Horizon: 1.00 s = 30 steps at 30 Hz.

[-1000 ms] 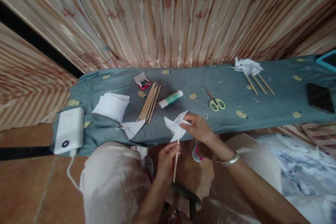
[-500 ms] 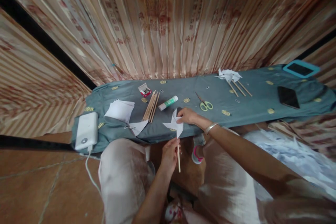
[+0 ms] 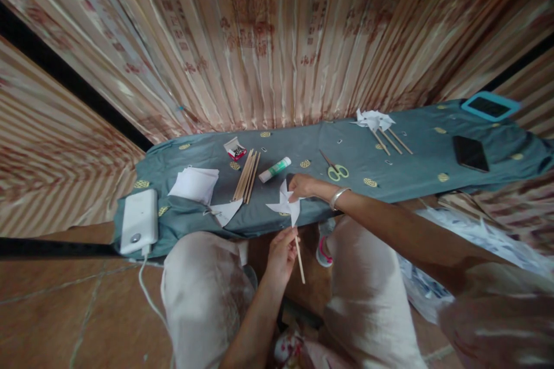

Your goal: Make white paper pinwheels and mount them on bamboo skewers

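Note:
My left hand (image 3: 282, 252) is closed around a thin wooden stick (image 3: 300, 259) just below the table's front edge. A white paper pinwheel (image 3: 283, 203) sits at the stick's top end. My right hand (image 3: 303, 186), with a metal bangle on the wrist, pinches the pinwheel's paper near its centre. Both hands are in front of the grey-blue cloth (image 3: 415, 170) that covers the narrow table.
On the cloth lie a bundle of wooden sticks (image 3: 246, 175), a glue stick (image 3: 274, 169), a small red box of pins (image 3: 236, 149), white paper squares (image 3: 194, 183), green scissors (image 3: 334, 169), finished pinwheels (image 3: 375, 122), a dark phone (image 3: 470, 153), a blue-cased tablet (image 3: 489, 106) and a white power bank (image 3: 139, 221). A curtain hangs behind.
The view has pulled back and tilted, so the table looks smaller. My hands stay on the pinwheel and stick; the stick now leans slightly to the right.

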### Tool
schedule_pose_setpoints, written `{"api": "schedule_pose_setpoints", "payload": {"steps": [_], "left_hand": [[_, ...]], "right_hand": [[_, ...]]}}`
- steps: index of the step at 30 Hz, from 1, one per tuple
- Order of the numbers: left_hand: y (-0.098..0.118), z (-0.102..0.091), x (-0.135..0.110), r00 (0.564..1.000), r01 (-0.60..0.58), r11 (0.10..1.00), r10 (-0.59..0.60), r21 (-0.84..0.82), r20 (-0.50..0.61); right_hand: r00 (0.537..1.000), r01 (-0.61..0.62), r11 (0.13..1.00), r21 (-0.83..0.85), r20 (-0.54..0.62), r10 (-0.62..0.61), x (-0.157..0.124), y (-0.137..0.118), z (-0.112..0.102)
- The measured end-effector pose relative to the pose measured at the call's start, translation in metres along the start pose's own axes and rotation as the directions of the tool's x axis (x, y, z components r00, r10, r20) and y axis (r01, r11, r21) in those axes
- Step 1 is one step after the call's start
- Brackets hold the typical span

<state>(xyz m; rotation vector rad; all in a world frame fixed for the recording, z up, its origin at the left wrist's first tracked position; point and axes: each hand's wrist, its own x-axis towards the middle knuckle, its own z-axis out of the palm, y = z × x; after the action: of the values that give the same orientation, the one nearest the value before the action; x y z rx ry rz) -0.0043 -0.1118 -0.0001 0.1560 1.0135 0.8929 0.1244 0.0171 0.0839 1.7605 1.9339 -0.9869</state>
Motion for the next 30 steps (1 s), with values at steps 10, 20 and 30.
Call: {"api": "schedule_pose_setpoints", "payload": {"steps": [10,20,30], "left_hand": [[0.000,-0.001,0.002,1.000,0.023,1.000,-0.023,-0.012,0.009],[-0.002,-0.006,0.007,0.999,0.043,0.999,-0.042,-0.033,0.019],[-0.001,-0.005,0.006,1.000,0.017,1.000,-0.017,-0.010,0.000]], "right_hand": [[1.000,0.020,0.999,-0.037,0.010,-0.020,0.009,0.000,0.001],[0.995,0.052,0.998,0.047,-0.088,-0.048,0.027,0.010,0.006],[1.000,0.003,0.980,0.197,-0.027,0.003,0.039,0.017,0.012]]}}
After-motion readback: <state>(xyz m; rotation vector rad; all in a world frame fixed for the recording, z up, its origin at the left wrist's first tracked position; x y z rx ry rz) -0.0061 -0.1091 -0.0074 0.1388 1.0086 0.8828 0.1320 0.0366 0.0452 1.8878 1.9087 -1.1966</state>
